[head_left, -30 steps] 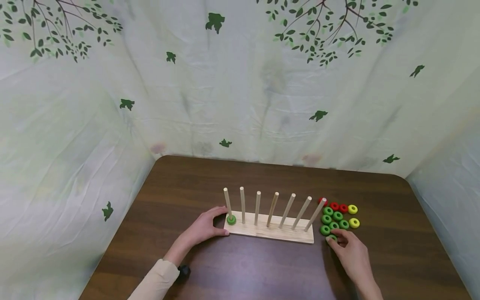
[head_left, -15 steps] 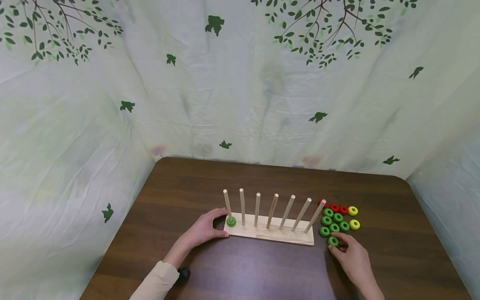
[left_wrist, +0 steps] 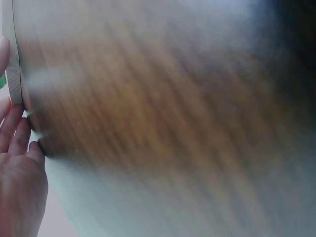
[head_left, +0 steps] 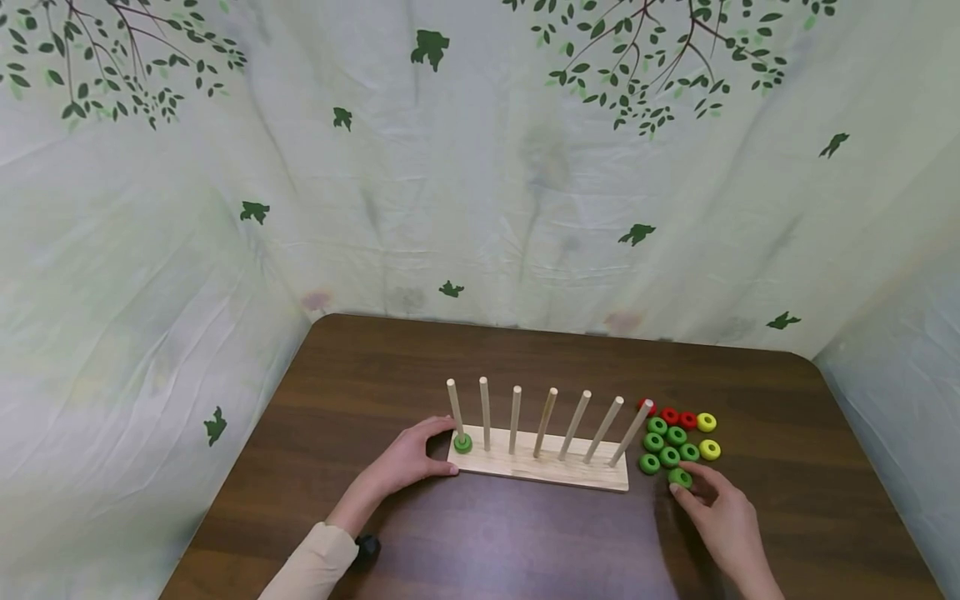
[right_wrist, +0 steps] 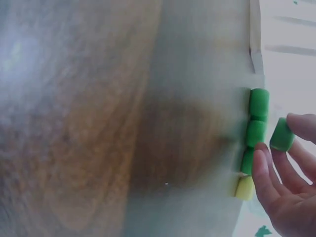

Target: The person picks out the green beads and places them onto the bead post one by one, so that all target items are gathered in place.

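A pale wooden peg board (head_left: 540,458) with a row of upright pegs lies on the table; a green ring (head_left: 462,443) sits at the base of its leftmost peg. My left hand (head_left: 411,454) holds the board's left end, thumb at the front edge and fingers at the back. In the left wrist view, the fingers of the left hand (left_wrist: 22,182) are by the board's end. My right hand (head_left: 722,517) pinches a green ring (right_wrist: 282,136) between thumb and fingers, lifted just off the table in the right wrist view. Several green rings (head_left: 670,457) lie just beyond that hand.
Red rings (head_left: 670,416) and two yellow rings (head_left: 709,450) lie at the back and right of the green group, right of the board. The brown table (head_left: 375,350) ends at the back against a hanging cloth (head_left: 487,167) with a leaf print.
My right hand has drawn the green ring away from the front of the group and shifted it to the right. The left hand and the board look unmoved.
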{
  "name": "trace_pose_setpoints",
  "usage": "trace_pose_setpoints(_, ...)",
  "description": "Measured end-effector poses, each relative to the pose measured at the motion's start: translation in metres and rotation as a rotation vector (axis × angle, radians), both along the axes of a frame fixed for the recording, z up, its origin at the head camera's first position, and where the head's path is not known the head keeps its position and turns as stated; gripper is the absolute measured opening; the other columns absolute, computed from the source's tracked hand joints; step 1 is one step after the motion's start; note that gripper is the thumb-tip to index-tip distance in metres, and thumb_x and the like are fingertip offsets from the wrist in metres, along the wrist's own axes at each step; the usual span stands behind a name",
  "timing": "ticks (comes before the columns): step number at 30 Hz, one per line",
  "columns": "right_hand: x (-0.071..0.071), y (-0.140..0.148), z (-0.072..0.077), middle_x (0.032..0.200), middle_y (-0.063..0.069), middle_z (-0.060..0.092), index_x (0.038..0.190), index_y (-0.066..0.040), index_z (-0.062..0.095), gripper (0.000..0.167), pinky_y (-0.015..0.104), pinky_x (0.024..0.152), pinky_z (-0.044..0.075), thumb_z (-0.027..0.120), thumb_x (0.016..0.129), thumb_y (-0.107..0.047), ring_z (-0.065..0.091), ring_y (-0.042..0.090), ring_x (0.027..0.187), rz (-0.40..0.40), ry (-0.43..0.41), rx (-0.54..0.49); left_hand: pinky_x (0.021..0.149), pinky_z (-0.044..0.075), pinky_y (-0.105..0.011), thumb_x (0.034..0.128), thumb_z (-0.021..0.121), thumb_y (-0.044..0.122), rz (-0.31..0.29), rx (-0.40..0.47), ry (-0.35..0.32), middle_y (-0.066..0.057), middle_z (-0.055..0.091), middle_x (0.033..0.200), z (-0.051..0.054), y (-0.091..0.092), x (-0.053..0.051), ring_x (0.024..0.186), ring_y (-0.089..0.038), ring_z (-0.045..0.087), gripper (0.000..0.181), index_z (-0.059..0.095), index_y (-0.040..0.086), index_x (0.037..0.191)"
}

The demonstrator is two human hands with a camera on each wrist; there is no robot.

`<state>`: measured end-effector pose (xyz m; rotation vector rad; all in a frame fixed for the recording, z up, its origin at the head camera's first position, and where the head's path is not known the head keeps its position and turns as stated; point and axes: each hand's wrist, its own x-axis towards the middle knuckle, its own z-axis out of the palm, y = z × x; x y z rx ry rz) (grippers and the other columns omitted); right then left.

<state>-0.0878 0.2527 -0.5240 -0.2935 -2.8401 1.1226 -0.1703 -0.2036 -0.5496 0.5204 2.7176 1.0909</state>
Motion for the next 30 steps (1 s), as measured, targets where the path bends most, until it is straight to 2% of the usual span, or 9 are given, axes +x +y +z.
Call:
trace_pose_setpoints(7, 0.003, -0.005, 0.008, 0.102, 0.014, 0.071, 0.122, -0.009, 0.067, 0.039, 0.015, 0.064, 0.048, 0.078, 0.086, -0.020, 0.064, 0.004, 0.080, -0.036, 0.084, -0.035, 0.107, 0.037, -0.047, 0.0713, 0.089, 0.029, 0.005, 0.006, -0.017, -0.011, 0.053, 0.140, -0.001, 0.000, 0.001, 0.132, -0.028, 0.046, 0.068, 0.061, 0.012, 0.131)
trace_pose_setpoints(13, 0.003, -0.009, 0.023, 0.103, 0.015, 0.071, 0.123, -0.007, 0.066, 0.039, 0.007, 0.065, 0.047, 0.078, 0.087, -0.017, 0.061, -0.006, 0.079, -0.052, 0.140, -0.124, 0.107, 0.037, -0.048, 0.0712, 0.089, 0.029, 0.012, 0.010, -0.019, -0.012, 0.053, 0.140, 0.000, 0.000, 0.001, 0.133, -0.029, 0.045, 0.068, 0.061, 0.013, 0.132)
trace_pose_setpoints(18, 0.003, -0.014, 0.036, 0.102, 0.013, 0.071, 0.120, -0.007, 0.067, 0.037, 0.008, 0.068, 0.048, 0.078, 0.085, -0.014, 0.062, -0.007, 0.078, -0.074, 0.202, -0.182, 0.107, 0.037, -0.048, 0.0712, 0.089, 0.029, 0.008, 0.001, -0.010, -0.012, 0.053, 0.140, -0.001, 0.000, 0.001, 0.133, -0.029, 0.045, 0.068, 0.061, 0.013, 0.132)
trace_pose_setpoints(25, 0.000, -0.019, 0.053, 0.099, 0.006, 0.070, 0.119, -0.012, 0.069, 0.037, 0.009, 0.068, 0.049, 0.080, 0.084, -0.019, 0.063, -0.005, 0.077, -0.096, 0.217, -0.168, 0.107, 0.036, -0.048, 0.0715, 0.089, 0.029, 0.007, -0.006, -0.018, -0.012, 0.053, 0.141, 0.000, 0.000, 0.001, 0.134, -0.030, 0.045, 0.069, 0.061, 0.012, 0.133)
trace_pose_setpoints(30, 0.000, -0.024, 0.065, 0.101, 0.004, 0.070, 0.119, -0.014, 0.068, 0.038, 0.010, 0.069, 0.050, 0.080, 0.084, -0.021, 0.065, -0.004, 0.080, -0.089, 0.226, -0.201, 0.108, 0.036, -0.049, 0.0715, 0.089, 0.030, 0.013, 0.004, -0.028, -0.011, 0.053, 0.141, 0.001, 0.001, 0.000, 0.135, -0.029, 0.043, 0.070, 0.061, 0.012, 0.133)
